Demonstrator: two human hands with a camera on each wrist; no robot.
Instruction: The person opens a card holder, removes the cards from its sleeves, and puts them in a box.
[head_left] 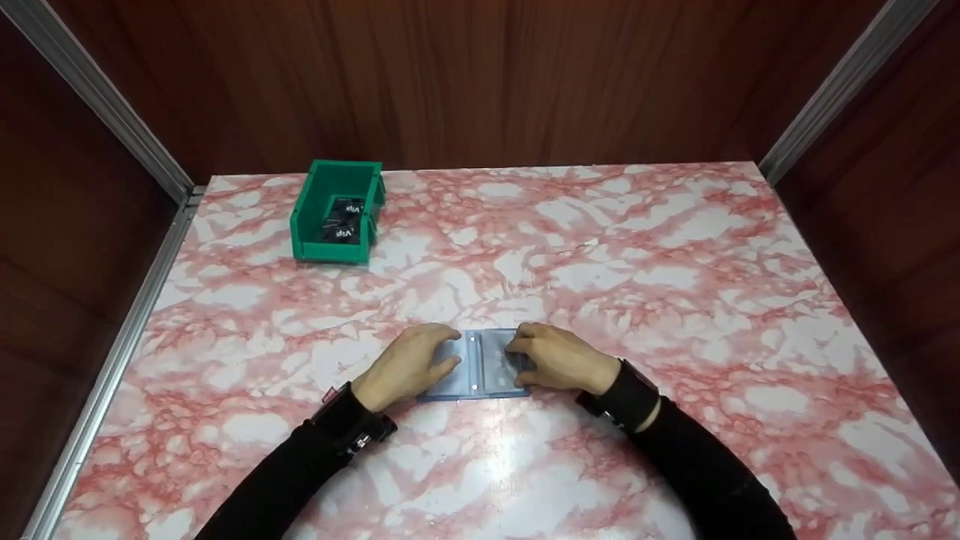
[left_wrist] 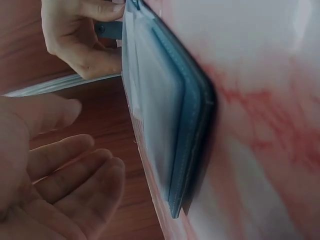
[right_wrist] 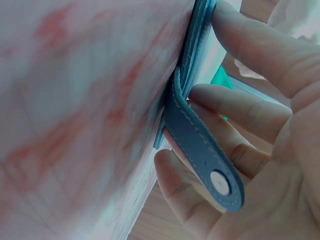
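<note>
A blue card holder (head_left: pixel 474 365) with clear plastic sleeves (left_wrist: pixel 155 85) lies unfolded on the table in the head view. My left hand (head_left: pixel 409 365) hovers by its left half; in the left wrist view the fingers (left_wrist: pixel 92 175) are loosely bent, apart from the holder, and hold nothing. Over the right edge is my right hand (head_left: pixel 559 358), its thumb and fingers spread and touching that side. The holder's snap strap (right_wrist: pixel 205 145) sticks out among the right fingers (right_wrist: pixel 240 107), which do not visibly pinch it.
A green bin (head_left: pixel 334 253) stands at the back left of the table, holding several black "Vip" packets (head_left: pixel 345 219). The tabletop (head_left: pixel 637 277) has a red and white marbled pattern. Dark wood panels (head_left: pixel 480 82) with metal corner rails enclose the back and sides.
</note>
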